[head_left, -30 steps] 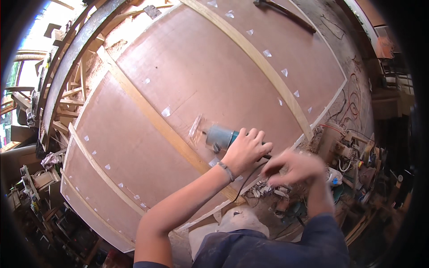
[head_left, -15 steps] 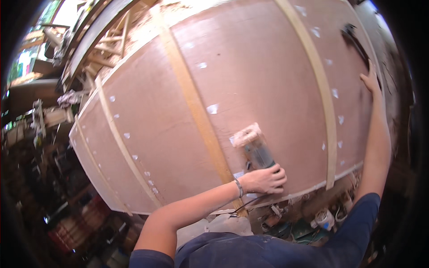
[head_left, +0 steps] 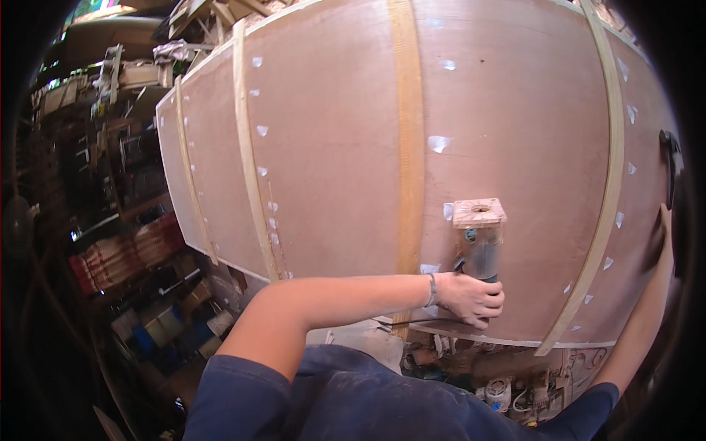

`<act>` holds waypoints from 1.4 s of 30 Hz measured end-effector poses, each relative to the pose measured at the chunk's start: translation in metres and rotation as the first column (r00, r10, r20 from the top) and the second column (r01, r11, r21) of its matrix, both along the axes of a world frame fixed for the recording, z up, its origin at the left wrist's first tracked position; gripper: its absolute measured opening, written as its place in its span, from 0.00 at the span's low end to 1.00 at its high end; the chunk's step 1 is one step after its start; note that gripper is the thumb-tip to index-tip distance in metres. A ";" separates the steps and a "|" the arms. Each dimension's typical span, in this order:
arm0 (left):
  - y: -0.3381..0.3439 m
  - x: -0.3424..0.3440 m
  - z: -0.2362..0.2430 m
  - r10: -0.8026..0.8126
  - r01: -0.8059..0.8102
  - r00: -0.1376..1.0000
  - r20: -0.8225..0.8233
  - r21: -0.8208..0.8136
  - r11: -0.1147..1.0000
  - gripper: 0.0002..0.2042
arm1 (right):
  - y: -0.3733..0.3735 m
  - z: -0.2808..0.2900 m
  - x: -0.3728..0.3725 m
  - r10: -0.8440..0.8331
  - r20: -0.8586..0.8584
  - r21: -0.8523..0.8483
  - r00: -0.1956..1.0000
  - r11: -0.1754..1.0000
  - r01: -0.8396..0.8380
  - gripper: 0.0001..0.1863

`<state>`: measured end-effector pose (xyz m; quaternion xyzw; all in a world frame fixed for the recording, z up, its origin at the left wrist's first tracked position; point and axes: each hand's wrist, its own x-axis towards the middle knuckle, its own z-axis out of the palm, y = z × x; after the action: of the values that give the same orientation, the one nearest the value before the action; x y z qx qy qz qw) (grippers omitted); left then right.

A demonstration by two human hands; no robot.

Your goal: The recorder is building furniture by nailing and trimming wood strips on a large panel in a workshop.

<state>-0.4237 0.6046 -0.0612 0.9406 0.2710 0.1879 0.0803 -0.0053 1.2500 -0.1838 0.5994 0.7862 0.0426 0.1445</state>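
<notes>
A compact trim router (head_left: 485, 253) rests on the large pinkish-brown wooden panel (head_left: 338, 176). Its dusty square base with a round hole points away from me. My left hand (head_left: 474, 298) is curled round the near end of the router, and a black cord trails beside the wrist. At the far right, my right hand (head_left: 666, 220) is closed on the lower end of a slim black tool with a curved head (head_left: 669, 158). The tool's exact kind is unclear, and my fingers there are partly lost in the dark rim of the view.
Pale wooden battens (head_left: 409, 147) cross the panel, with small silvery patches (head_left: 439, 143) along them. Shelves with clutter and a red stack (head_left: 125, 253) stand in the dark at left. Scrap wood lies beyond the far edge; tools and a white round device (head_left: 498, 389) sit below the near edge.
The view has swung right-to-left round, so the panel appears rotated and more upright. The router stays in my left hand; my right hand and the black tool now appear nearer the right rim.
</notes>
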 end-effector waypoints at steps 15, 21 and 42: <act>-0.030 -0.005 0.037 0.290 -0.276 0.911 0.292 -0.089 0.957 0.23 | -0.342 0.145 -0.119 -0.731 -0.643 -0.765 0.230 0.628 -0.145 0.11; -0.177 -0.149 0.045 0.762 -0.702 0.524 0.380 -0.315 0.639 0.12 | -0.654 0.262 -0.282 -0.579 -0.801 -0.598 0.154 0.758 -0.259 0.16; -0.341 -0.354 -0.032 0.949 -0.921 -0.282 -0.143 -0.236 -0.309 0.24 | -0.896 0.186 -0.621 -0.178 -0.552 -0.570 0.815 0.794 -0.213 0.29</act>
<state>-0.7779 0.2640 -0.0928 0.3136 0.9299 0.1893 0.0325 -0.6267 0.3541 0.0024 0.4964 0.7686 -0.3950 0.0823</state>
